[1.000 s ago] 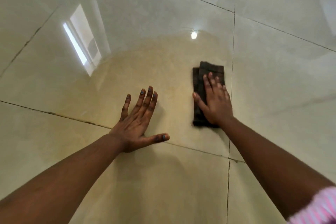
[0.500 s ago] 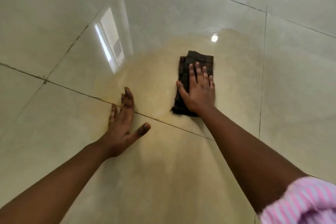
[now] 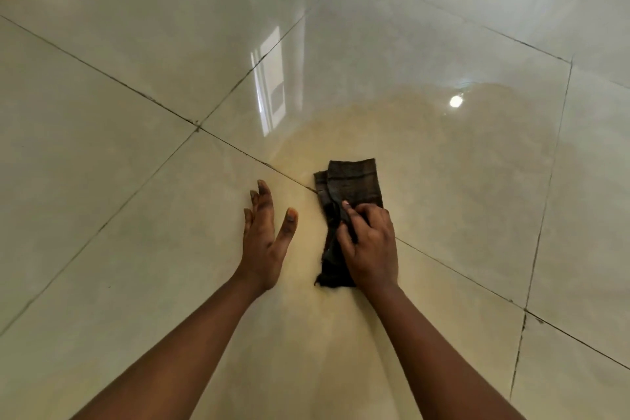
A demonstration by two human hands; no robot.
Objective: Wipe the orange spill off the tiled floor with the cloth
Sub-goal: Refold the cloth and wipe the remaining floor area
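A dark folded cloth [image 3: 351,187] lies on the glossy cream tiled floor [image 3: 119,215], across a grout line. My right hand [image 3: 370,245] sits on the cloth's near half with its fingers curled, bunching and gripping the fabric. My left hand [image 3: 264,235] lies flat on the tile just left of the cloth, fingers straight and spread, apart from the cloth. A pale orange-yellow wet film [image 3: 426,147] covers the tile around and beyond the cloth, reaching to the right and back towards me.
Dark grout lines [image 3: 163,109] cross the floor diagonally. A window reflection [image 3: 271,92] and a bright lamp glare [image 3: 455,101] shine on the wet tile. Bare floor lies all around both hands.
My right hand has drawn the cloth nearer to me and its fingers have gone from flat to curled in the fabric. My left hand slid closer to the cloth.
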